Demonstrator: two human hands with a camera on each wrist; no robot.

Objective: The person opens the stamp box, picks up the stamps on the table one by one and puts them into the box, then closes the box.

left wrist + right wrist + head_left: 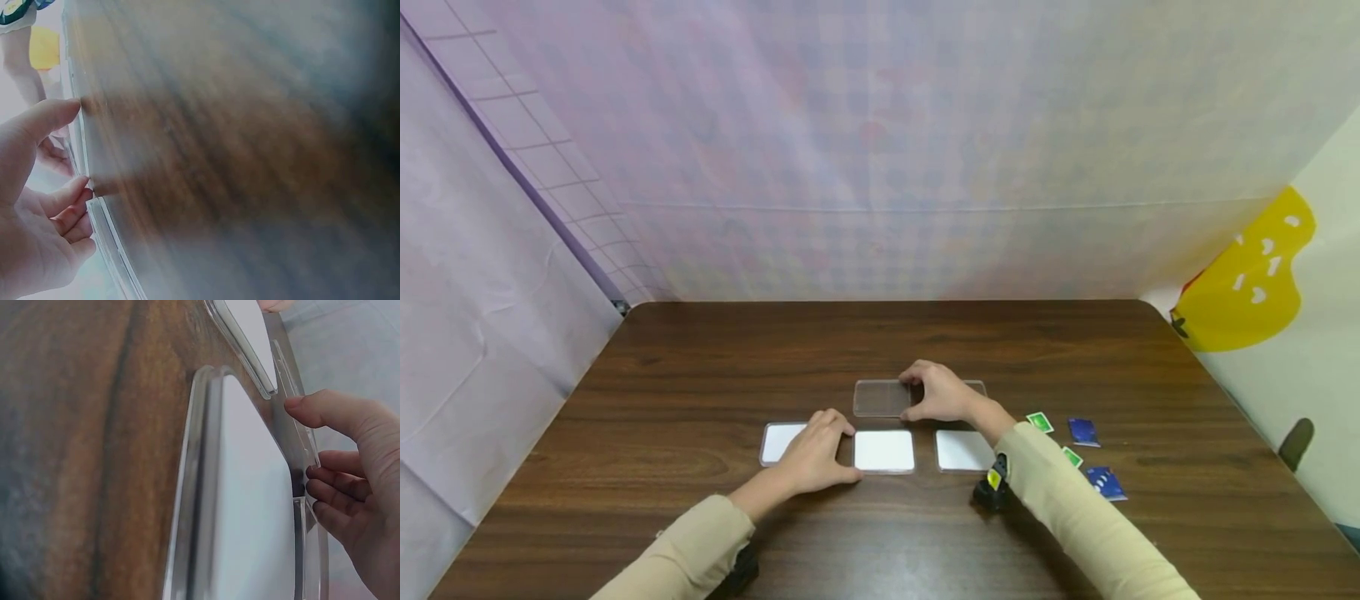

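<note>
In the head view, three flat clear plastic cases with white tops lie in a row. My left hand [816, 454] holds the middle white-topped case [883, 452] at its left end, thumb on the near edge and fingers at the far edge. The left white-topped case [777, 440] is partly behind that hand. Further back, my right hand [943, 393] grips the right end of a clear plastic case [878, 398], its thumb [303, 407] at the near edge. Another clear case [977, 387] is mostly hidden behind this hand. The right white-topped case [961, 451] lies below the right wrist.
Right of the right forearm lie two small green cards [1040, 422] and two dark blue packets [1083, 432]. Everything rests on a brown wooden table [700, 350]. A curtain [880, 150] hangs behind it, and a yellow cutout [1251, 275] is on the right wall.
</note>
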